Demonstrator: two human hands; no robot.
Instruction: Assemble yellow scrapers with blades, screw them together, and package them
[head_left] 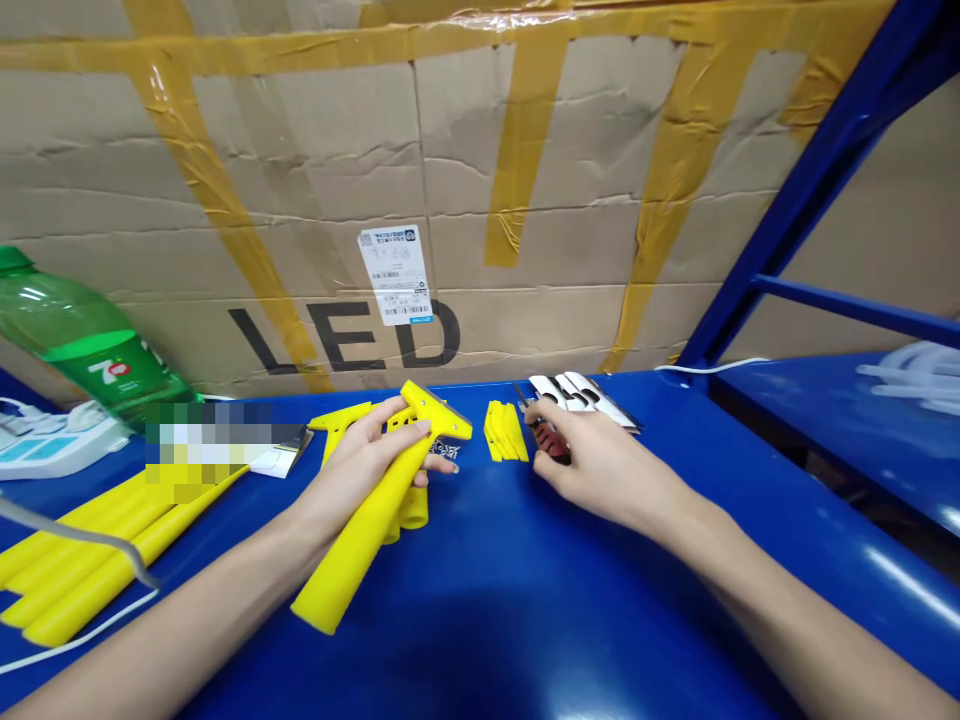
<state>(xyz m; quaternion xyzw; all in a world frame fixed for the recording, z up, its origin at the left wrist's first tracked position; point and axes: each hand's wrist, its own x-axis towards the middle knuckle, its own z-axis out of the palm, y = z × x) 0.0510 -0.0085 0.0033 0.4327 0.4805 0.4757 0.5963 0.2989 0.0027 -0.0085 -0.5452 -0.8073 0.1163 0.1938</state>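
Between back edge (495, 384) and open tabletop (487, 590), left hand (360, 448) holds scraper (367, 522).

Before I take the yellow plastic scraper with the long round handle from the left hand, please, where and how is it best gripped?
Grip the yellow plastic scraper probably around the lower handle, coming from the near side: this round tube slants toward the camera, its end ungripped, while the left hand holds it near the T-shaped head.

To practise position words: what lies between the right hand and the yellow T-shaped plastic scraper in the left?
A small group of flat yellow pieces on the blue tabletop, shown in the head view.
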